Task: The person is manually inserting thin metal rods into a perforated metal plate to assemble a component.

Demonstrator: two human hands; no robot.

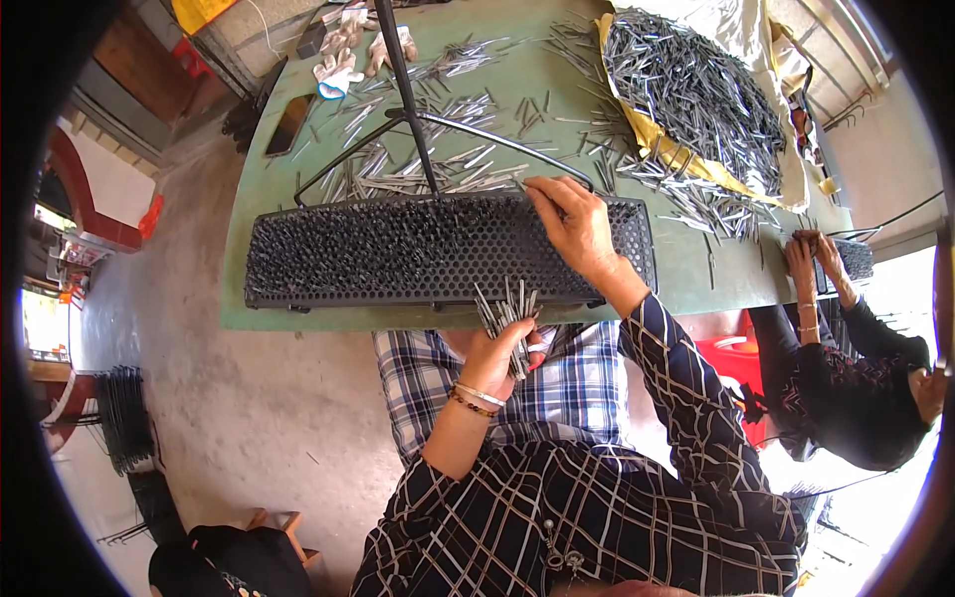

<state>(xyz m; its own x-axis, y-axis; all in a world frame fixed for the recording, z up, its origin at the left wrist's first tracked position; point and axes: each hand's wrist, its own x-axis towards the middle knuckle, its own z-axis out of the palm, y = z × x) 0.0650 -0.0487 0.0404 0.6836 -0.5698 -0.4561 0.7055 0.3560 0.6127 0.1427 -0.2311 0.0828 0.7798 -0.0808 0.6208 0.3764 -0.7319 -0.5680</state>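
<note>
A long black perforated rack (487,251) lies in front of me at the near edge of the table. Short dark rods (328,249) stand packed in the holes of its left part, while bare holes show towards the right. My left hand (499,348), below the rack's near edge, is closed round a loose bundle of thin grey metal rods (512,310). Over the right half of the rack is my right hand (579,224), its fingers bent together near the far rim. Whatever its fingertips may hold is too small to make out.
A black metal frame (408,99) rises behind the rack. Loose rods (468,169) litter the green table (284,179), with a large heap (696,95) on a yellow-edged sack. A phone (290,125) and work gloves (338,72) lie at left. Another person's hands (814,257) work on a similar rack at right.
</note>
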